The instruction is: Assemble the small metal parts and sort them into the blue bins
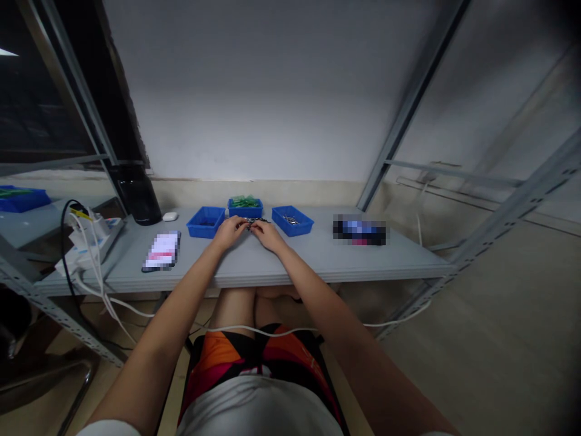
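Note:
My left hand (pixel 230 230) and my right hand (pixel 267 233) meet over the grey shelf top, fingers bent and drawn together. Between and just behind the fingertips lie small dark, shiny metal pieces (pixel 252 221); their kind is too small to tell. What each hand pinches is hidden by the fingers. Right behind them stands a blue tray (pixel 245 212) with green pieces (pixel 245 201) heaped in it. Left of my left hand is another blue tray (pixel 206 231), its inside dark blue. To the right of my right hand, a third blue tray (pixel 297 230) holds several thin silvery metal parts (pixel 290 220).
A phone (pixel 161 251), a white earbud case (pixel 170 216) and a black bottle (pixel 140 197) stand on the left. Beside them is a power strip (pixel 97 245) with trailing white cables. A blurred-out device (pixel 359 230) lies on the right. Metal posts (pixel 408 109) frame the grey shelf (pixel 336 266).

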The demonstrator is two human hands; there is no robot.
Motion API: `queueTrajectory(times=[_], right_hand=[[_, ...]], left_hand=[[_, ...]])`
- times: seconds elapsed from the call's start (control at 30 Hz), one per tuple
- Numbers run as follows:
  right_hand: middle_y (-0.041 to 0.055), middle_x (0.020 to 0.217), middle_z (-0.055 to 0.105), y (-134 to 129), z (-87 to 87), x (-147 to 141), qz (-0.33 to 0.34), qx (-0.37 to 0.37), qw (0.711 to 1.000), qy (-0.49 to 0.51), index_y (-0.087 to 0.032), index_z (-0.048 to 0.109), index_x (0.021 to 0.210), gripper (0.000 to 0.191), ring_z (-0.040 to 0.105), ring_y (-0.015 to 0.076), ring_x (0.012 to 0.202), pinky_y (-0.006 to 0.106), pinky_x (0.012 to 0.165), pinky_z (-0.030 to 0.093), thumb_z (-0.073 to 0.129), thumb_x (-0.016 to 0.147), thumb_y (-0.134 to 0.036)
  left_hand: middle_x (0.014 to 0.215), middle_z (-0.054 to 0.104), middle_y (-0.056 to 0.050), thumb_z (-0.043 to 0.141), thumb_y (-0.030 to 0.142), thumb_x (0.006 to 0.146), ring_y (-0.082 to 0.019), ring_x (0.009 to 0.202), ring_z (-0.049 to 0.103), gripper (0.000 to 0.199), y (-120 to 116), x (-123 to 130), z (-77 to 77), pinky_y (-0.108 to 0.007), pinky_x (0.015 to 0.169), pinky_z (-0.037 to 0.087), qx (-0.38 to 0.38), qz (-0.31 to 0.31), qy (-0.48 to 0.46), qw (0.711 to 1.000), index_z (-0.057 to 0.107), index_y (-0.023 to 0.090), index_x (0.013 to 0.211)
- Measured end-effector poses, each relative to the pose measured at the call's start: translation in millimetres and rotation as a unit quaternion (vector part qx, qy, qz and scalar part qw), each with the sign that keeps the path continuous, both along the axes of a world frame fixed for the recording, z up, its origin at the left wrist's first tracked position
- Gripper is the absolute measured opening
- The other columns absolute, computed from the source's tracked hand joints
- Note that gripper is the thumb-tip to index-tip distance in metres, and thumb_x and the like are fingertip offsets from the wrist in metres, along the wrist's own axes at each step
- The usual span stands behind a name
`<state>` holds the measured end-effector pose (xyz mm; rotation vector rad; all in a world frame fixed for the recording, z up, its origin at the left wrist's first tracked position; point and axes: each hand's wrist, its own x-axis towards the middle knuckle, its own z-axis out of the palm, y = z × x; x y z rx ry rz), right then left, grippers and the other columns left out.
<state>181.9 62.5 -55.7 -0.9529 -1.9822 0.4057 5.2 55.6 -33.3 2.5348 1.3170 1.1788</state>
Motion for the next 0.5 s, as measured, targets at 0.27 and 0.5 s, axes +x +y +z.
queueTrajectory(times=[0.27, 0.5], right_hand=[[0.0058, 0.088, 0.069, -2.8, 5.9, 0.3, -0.039, 0.011, 0.999, 0.034, -0.017, 0.066, 0.090, 0.017, 0.060, 0.0157, 0.077, 0.027, 0.076, 0.044, 0.052, 0.086, -0.026], [0.0041, 0.083, 0.068, -2.4, 5.0, 0.4, -0.032, 0.049, 0.997, 0.043, -0.017, 0.066, 0.088, 0.018, 0.058, 0.0142, 0.072, 0.025, 0.071, 0.044, 0.052, 0.086, -0.028]], left_hand=[[0.090, 0.070, -0.008, 0.053, 0.022, 0.085, -0.018, 0.079, 0.061, 0.023, 4.0, -1.4, -4.3, -0.029, 0.078, 0.047, -0.035, -0.020, 0.033, 0.999, 0.071, 0.014, 0.097], [0.091, 0.071, -0.007, 0.054, 0.022, 0.083, -0.018, 0.080, 0.061, 0.024, 2.9, -0.2, -3.7, -0.028, 0.078, 0.047, -0.056, -0.046, 0.021, 0.997, 0.072, 0.015, 0.098]])
